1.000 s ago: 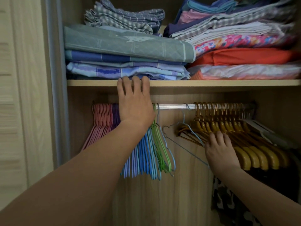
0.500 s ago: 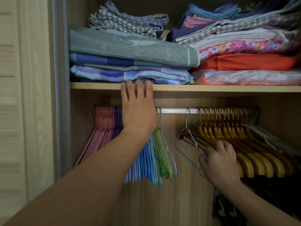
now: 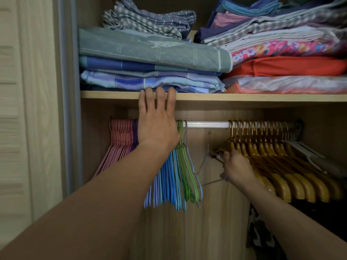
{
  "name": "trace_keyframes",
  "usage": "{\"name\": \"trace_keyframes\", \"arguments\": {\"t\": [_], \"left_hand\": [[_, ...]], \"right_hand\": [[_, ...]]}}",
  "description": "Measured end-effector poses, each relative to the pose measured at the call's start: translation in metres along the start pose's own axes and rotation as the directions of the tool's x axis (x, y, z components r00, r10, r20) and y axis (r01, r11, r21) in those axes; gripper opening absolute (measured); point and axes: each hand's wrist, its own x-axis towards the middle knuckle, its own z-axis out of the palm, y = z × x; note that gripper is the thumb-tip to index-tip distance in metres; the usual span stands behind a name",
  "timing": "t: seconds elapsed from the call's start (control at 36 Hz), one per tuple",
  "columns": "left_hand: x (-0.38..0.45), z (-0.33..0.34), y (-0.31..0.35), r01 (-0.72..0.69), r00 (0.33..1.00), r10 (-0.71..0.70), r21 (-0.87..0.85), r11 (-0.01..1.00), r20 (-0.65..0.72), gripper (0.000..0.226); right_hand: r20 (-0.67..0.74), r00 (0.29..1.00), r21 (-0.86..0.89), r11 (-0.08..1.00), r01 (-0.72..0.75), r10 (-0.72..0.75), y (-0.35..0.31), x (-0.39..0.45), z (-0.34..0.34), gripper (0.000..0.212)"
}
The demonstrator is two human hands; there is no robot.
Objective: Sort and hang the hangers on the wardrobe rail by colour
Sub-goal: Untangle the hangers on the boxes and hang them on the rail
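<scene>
From the head view, one rail (image 3: pixel 206 124) carries four bunches: pink hangers (image 3: pixel 120 139) far left, then blue hangers (image 3: pixel 169 181), green hangers (image 3: pixel 185 166), and wooden hangers (image 3: pixel 277 166) at right. The left hand (image 3: pixel 156 121) lies with straight fingers (image 3: pixel 161 96) on the shelf (image 3: pixel 262 97) edge. The right hand (image 3: pixel 237 168) pinches one blurred wire hanger (image 3: pixel 204 166) off the rail, between green and wooden bunches.

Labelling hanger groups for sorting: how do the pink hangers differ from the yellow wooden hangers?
The pink hangers are thin and hang at the rail's left end; the yellow wooden hangers are thick and hang at its right end. The right hand touches the yellow group, not the pink. Both hang tightly bunched.
</scene>
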Motion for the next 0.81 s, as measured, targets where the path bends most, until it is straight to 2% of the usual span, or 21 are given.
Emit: {"name": "trace_keyframes", "arguments": {"t": [0.14,0.22,0.31,0.39,0.42,0.44,0.47,0.5,0.53,0.56,0.61,0.64,0.67,0.69,0.72,0.81], "left_hand": [[0.002,0.001,-0.001,0.017,1.000,-0.018,0.024,1.000,0.025,0.100],[0.001,-0.006,0.006,0.034,0.996,-0.033,-0.003,0.999,0.087,0.103],[-0.003,-0.024,0.013,0.083,0.993,-0.064,-0.209,0.974,0.097,0.101],[-0.060,-0.038,0.034,0.146,0.988,-0.145,-0.570,0.809,0.048,0.084],[-0.112,-0.040,0.048,0.178,0.984,-0.147,-0.646,0.742,0.103,0.077],[-0.144,-0.039,0.054,0.202,0.979,-0.160,-0.716,0.669,0.126,0.070],[-0.190,-0.036,0.061,0.262,0.964,-0.139,-0.746,0.613,0.225,0.063],[-0.242,-0.035,0.071,0.374,0.915,-0.098,-0.729,0.573,0.392,0.058],[-0.291,-0.032,0.078,0.481,0.837,-0.065,-0.672,0.563,0.544,0.055],[-0.341,-0.026,0.082,0.614,0.702,-0.048,-0.569,0.548,0.711,0.052],[-0.437,-0.011,0.082,0.811,0.353,-0.076,-0.264,0.523,0.933,0.053],[-0.481,-0.007,0.080,0.843,0.187,-0.068,-0.125,0.524,0.980,0.062],[-0.518,-0.007,0.077,0.838,0.067,-0.037,-0.036,0.545,0.997,0.073],[-0.550,-0.003,0.073,0.823,-0.001,0.003,-0.001,0.568,1.000,0.082],[-0.578,-0.005,0.070,0.816,-0.039,0.032,0.013,0.578,0.999,0.087],[-0.611,0.001,0.056,0.837,-0.027,0.006,0.019,0.547,1.000,0.084]], "right_hand": [[0.098,0.994,-0.041,0.998,-0.053,0.056,0.028,-0.043,0.025,0.041],[0.199,0.967,-0.020,0.988,-0.155,0.156,0.035,-0.073,0.028,0.036],[0.237,0.952,-0.026,0.981,-0.192,0.193,0.042,-0.103,0.023,0.032],[0.327,0.905,0.056,0.950,-0.307,0.273,0.049,-0.134,0.012,0.028],[0.381,0.858,0.079,0.913,-0.401,0.344,0.059,-0.164,0.009,0.026],[0.385,0.857,0.141,0.896,-0.420,0.342,0.058,-0.164,0.006,0.025],[0.396,0.850,0.154,0.888,-0.433,0.346,0.061,-0.175,0.003,0.024],[0.411,0.840,0.147,0.883,-0.445,0.355,0.068,-0.193,0.000,0.025],[0.415,0.834,0.130,0.883,-0.451,0.364,0.073,-0.207,-0.002,0.026],[0.440,0.818,0.142,0.871,-0.470,0.369,0.079,-0.223,-0.004,0.028],[0.503,0.776,0.171,0.837,-0.520,0.380,0.100,-0.263,-0.004,0.031],[0.535,0.743,0.178,0.807,-0.563,0.401,0.111,-0.283,-0.005,0.030],[0.557,0.715,0.188,0.775,-0.604,0.423,0.121,-0.299,-0.006,0.028],[0.579,0.691,0.203,0.744,-0.636,0.433,0.127,-0.312,-0.009,0.025],[0.603,0.669,0.216,0.718,-0.661,0.434,0.137,-0.325,-0.009,0.023],[0.669,0.617,0.244,0.662,-0.708,0.414,0.156,-0.340,-0.012,0.025]]}}
